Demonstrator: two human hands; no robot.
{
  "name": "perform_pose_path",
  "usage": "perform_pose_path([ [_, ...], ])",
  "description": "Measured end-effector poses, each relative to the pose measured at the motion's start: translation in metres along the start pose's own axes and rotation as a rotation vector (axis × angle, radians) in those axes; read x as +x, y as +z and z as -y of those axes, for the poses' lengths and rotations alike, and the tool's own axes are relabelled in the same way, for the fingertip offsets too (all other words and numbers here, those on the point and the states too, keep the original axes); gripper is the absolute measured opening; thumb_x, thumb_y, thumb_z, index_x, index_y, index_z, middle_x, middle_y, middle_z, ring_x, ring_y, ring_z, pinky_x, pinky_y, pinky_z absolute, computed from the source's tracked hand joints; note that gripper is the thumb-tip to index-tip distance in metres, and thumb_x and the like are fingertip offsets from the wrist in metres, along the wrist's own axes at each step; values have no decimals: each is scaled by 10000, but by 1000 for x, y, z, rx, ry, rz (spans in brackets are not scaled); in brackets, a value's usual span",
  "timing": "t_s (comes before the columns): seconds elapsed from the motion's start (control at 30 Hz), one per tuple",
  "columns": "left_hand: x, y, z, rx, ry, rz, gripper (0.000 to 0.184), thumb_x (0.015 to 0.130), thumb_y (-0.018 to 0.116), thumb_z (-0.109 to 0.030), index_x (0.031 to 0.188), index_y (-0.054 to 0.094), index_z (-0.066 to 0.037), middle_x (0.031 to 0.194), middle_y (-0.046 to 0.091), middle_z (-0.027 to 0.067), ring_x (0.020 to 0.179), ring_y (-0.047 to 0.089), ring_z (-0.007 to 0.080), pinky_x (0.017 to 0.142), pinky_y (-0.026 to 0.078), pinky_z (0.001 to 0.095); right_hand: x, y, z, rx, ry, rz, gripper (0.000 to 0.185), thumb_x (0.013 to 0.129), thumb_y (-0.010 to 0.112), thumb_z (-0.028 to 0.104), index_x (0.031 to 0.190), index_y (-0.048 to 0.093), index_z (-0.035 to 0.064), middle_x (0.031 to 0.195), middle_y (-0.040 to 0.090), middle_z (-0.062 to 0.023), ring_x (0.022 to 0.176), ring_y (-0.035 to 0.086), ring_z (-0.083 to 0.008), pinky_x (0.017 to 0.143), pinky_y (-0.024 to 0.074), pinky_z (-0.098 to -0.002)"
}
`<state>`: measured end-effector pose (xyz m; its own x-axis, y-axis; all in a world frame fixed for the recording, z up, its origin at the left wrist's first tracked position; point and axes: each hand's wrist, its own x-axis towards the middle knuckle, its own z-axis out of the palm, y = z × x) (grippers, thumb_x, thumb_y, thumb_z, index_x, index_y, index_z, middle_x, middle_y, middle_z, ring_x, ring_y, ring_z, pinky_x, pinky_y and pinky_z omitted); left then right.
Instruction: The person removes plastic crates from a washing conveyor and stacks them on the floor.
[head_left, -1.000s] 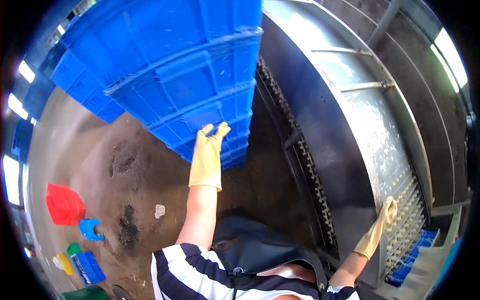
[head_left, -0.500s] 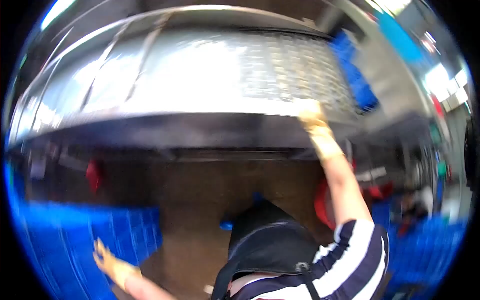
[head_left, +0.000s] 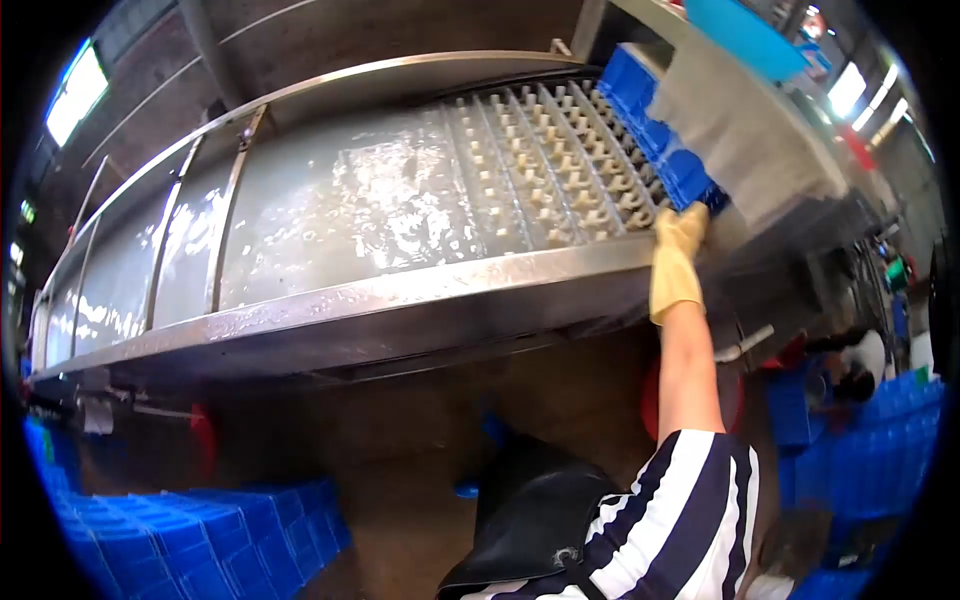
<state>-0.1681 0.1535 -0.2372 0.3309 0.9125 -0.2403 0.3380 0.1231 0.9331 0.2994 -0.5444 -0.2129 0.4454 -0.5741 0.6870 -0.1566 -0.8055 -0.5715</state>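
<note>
My right hand [head_left: 680, 238], in a yellow glove, rests at the near right corner of a long metal trough [head_left: 430, 285], beside the lower end of a blue slatted piece [head_left: 668, 150]. Its fingers look bent together over the edge there; what they hold, if anything, is hidden. Left of the hand, a conveyor [head_left: 560, 165] with rows of pale pegs rises out of the water [head_left: 350, 200] in the trough. My left hand is out of the frame.
Stacked blue crates [head_left: 220, 535] stand at the lower left, more blue crates [head_left: 860, 450] at the right. A co-worker [head_left: 862, 362] is near those. A red tub [head_left: 735, 400] sits under the trough's right end, and a light blue basin [head_left: 745, 38] lies at the top right.
The view has swung right, from the tall crate stack to the trough. My left hand, earlier near the crates, has left the frame. My right hand has moved along the rim to the corner.
</note>
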Motion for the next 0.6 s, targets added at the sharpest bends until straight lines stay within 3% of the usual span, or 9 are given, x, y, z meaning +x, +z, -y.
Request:
perform_pose_path([
  [0.03, -16, 3, 11, 13, -28, 6, 558, 1015, 586, -324, 1463, 454, -18, 1536, 414, 228, 1412, 434, 328, 1145, 387, 502, 18, 2, -31, -37, -144, -152, 415, 793, 604, 120, 1187, 570, -6, 1087, 681, -280, 998, 669, -416, 888, 530, -435],
  [0.07, -33, 5, 17, 34, -56, 7, 555, 1016, 587, -320, 1461, 455, -16, 1536, 414, 230, 1411, 435, 328, 1144, 389, 501, 26, 7, -50, -55, -105, -204, 396, 799, 582, 112, 1173, 575, -18, 1078, 677, -298, 998, 665, -430, 894, 531, -446],
  [0.13, -66, 13, 36, 75, -116, 23, 549, 1016, 587, -312, 1458, 456, -14, 1534, 415, 232, 1409, 438, 328, 1143, 392, 499, 47, 16, -66, -165, 130, -64, 339, 817, 544, 107, 1107, 616, -51, 1036, 682, -319, 984, 660, -453, 887, 525, -480],
  [0.2, -98, 21, 55, 97, -185, 34, 544, 1017, 588, -305, 1455, 457, -12, 1533, 415, 234, 1407, 441, 327, 1141, 395, 497, 72, 47, -121, -210, 335, -2, 398, 847, 546, 110, 1202, 590, -63, 1134, 661, -341, 1047, 659, -469, 912, 534, -484],
  [0.3, -143, 29, 89, 137, -310, 60, 535, 1017, 589, -293, 1451, 459, -9, 1530, 416, 237, 1404, 446, 327, 1139, 400, 495, 93, 58, -160, -283, 418, 102, 364, 862, 556, 164, 1134, 638, -64, 1119, 677, -320, 1075, 650, -460, 950, 511, -489],
  [0.57, -198, 52, 139, 210, -451, 206, 512, 1019, 592, -263, 1440, 464, 0, 1524, 418, 246, 1396, 458, 325, 1134, 413, 487, 91, 32, -129, 60, 117, 277, 360, 871, 582, 236, 1071, 680, -46, 1114, 691, -297, 1080, 646, -457, 973, 490, -489],
  [0.6, -198, 54, 143, 200, -442, 229, 509, 1019, 592, -259, 1438, 464, 1, 1524, 418, 247, 1395, 459, 325, 1133, 414, 486, 95, 9, -90, -164, -145, 316, 414, 880, 617, 365, 1021, 709, -14, 1091, 710, -255, 1064, 651, -436, 991, 461, -515],
])
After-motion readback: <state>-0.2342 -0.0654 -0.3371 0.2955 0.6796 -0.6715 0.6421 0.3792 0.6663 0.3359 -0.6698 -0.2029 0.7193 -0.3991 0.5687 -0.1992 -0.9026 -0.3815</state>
